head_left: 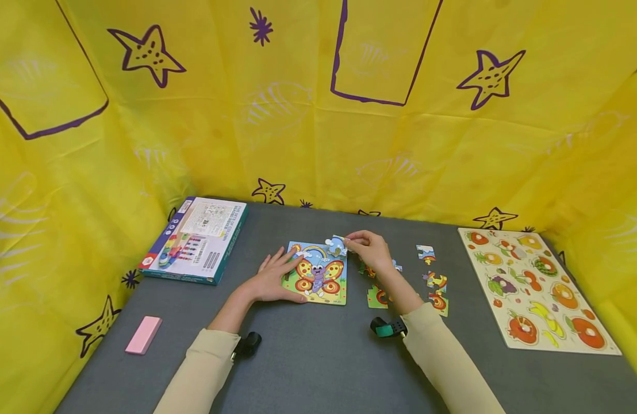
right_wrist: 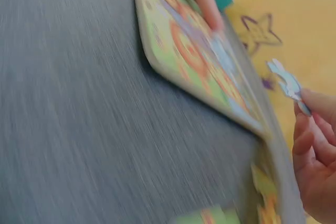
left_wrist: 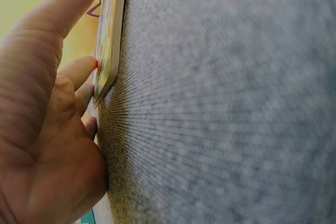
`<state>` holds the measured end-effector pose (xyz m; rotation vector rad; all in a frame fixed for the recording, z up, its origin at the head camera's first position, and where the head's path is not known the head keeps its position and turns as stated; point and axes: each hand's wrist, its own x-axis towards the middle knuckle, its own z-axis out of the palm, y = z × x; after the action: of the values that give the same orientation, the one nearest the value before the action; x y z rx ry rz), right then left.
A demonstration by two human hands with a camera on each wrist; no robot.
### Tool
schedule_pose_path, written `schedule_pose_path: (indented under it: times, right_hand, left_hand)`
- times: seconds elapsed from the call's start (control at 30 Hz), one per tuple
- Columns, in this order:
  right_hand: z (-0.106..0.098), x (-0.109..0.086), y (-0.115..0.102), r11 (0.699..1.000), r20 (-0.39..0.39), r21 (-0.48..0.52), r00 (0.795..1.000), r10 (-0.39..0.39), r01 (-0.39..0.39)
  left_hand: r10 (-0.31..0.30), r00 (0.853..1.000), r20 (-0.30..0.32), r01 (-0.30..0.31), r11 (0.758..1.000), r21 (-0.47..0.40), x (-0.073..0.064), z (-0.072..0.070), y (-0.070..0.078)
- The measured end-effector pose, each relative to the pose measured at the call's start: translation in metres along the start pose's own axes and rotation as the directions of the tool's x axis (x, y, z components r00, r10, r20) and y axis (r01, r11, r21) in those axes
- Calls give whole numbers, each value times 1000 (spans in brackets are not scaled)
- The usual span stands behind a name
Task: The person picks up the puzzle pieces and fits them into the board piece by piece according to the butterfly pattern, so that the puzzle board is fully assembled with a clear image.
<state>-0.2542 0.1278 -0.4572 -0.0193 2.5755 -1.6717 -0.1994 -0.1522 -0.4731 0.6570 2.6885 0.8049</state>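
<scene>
A butterfly puzzle board (head_left: 319,276) lies flat on the grey table, with a rainbow and clouds across its top. My left hand (head_left: 275,279) rests at its left side, fingers spread over the picture and thumb along the near edge. In the left wrist view those fingers (left_wrist: 79,72) touch the board's surface. My right hand (head_left: 371,250) pinches a blue-and-white puzzle piece (head_left: 336,246) between thumb and fingertips over the board's far right corner. The right wrist view shows this piece (right_wrist: 286,83) tilted and raised above the board (right_wrist: 184,45).
Several loose puzzle pieces (head_left: 436,282) lie to the board's right, some partly behind my right forearm. A fruit board (head_left: 538,290) is at the far right. A boxed set (head_left: 194,238) sits back left, with a pink block (head_left: 144,335) nearer me. Yellow curtains (head_left: 318,144) enclose the table.
</scene>
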Motion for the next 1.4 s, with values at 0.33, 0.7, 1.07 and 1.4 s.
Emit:
schedule_pose_path:
  times: [0.33,0.7,1.07,1.4]
  right_hand:
    - [42,-3,-13,998,49,-61,999,4,-1]
    - [50,1,-18,977,36,-212,999,-20,27]
    - [55,-1,-18,946,-13,-296,990,-140,130]
    - [61,1,-12,945,-30,-296,987,-157,141]
  left_hand:
    - [-28,1000,11,28,1000,1,1,0,4]
    - [-21,1000,4,21,1000,21,2,0,5]
    - [-81,997,-12,82,994,71,4,4,10]
    - [-91,996,-10,91,993,76,4,4,9]
